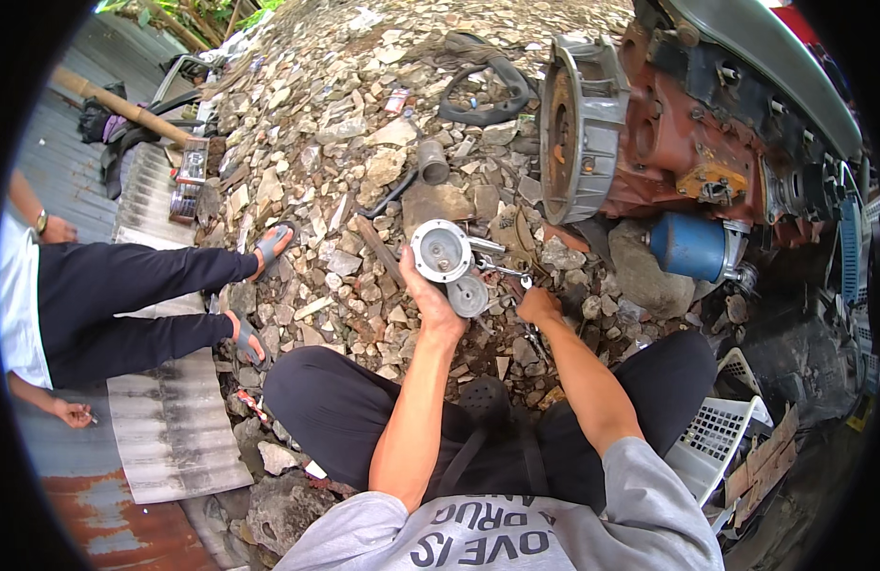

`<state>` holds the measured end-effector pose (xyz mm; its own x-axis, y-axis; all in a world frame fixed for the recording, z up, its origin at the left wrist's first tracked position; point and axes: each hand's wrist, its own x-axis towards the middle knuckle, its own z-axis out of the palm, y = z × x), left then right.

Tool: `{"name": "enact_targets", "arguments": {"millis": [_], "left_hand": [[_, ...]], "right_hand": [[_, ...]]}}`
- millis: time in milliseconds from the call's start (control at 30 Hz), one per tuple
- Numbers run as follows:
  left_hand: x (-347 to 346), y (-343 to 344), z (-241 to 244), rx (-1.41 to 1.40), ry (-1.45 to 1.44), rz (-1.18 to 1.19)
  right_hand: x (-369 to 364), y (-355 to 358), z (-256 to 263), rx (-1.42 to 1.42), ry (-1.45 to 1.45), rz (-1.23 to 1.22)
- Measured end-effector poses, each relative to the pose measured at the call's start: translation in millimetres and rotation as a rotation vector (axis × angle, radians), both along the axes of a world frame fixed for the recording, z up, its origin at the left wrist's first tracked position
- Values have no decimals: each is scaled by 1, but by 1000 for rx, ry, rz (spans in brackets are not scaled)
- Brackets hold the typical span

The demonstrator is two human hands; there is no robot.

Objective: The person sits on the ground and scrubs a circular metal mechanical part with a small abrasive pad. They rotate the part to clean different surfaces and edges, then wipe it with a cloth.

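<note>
My left hand [434,303] grips a round cast-metal housing [441,251] with a bolt-holed flange, its hollow face turned up. A smaller grey round metal part [468,295] sits against its lower side, and a short metal pipe stub [486,245] sticks out to the right. Just right of the housing, my right hand [540,307] is closed around a wrench [527,281] whose open jaw shows above the fist. Another shiny metal tool [503,269], perhaps also a wrench, reaches from the housing toward that jaw. Whether the two touch is unclear.
A rust-red engine block [690,150] with a grey bell housing [586,128] and blue canister filter [688,246] stands at right. Broken rubble [319,178] covers the ground. Another person's sandalled feet [247,339] are at left. A white plastic crate [715,435] lies beside my right knee.
</note>
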<state>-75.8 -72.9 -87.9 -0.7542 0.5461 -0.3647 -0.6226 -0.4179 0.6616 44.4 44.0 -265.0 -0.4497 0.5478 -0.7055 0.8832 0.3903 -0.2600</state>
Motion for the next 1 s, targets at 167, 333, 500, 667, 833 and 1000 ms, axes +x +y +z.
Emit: {"name": "enact_targets", "arguments": {"millis": [167,333,500,667,833,1000], "left_hand": [[0,6,2,17,-67,-5],[6,7,11,45,-39,-67],[9,15,16,76,-61,-69],[24,40,24,162,-95,-131],[47,63,41,241,-103,-146],[51,81,21,252,-11,-98]], "right_hand": [[-34,1,58,-107,515,163],[-37,6,80,-89,1043,-1],[-4,22,131,51,834,-281],[39,31,190,-270,983,-608],[69,13,232,-101,1195,-528],[73,-14,235,536,1253,-211]]}}
